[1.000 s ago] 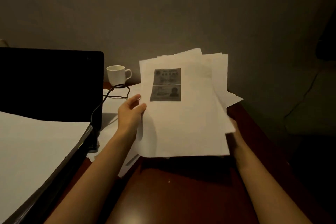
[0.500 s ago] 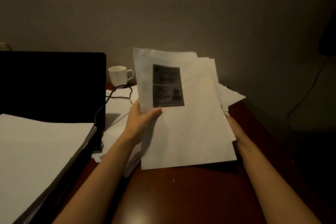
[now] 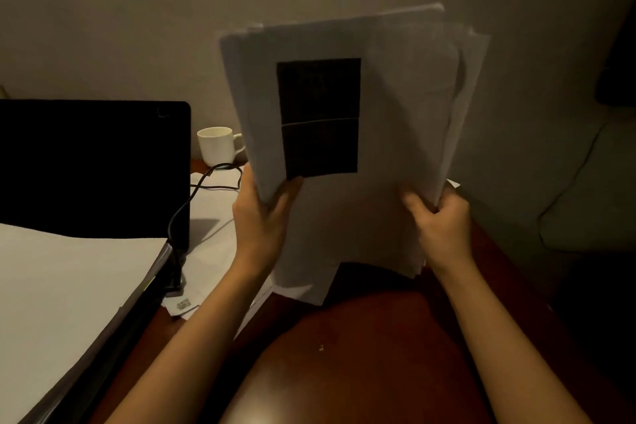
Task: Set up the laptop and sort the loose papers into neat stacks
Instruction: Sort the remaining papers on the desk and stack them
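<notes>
Upright above the dark red table, a sheaf of papers is held by both hands; its front sheet carries two dark printed rectangles, too dark to read. Left hand and right hand pinch its side edges, thumbs in front. Beside stands an open laptop, paper stack on it, and a white cup whose inside cannot be seen.

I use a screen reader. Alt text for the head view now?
Both hands, left hand and right hand, hold a sheaf of papers upright above a dark wooden table. Left: an open laptop, paper over its keyboard, and a white mug.
</notes>
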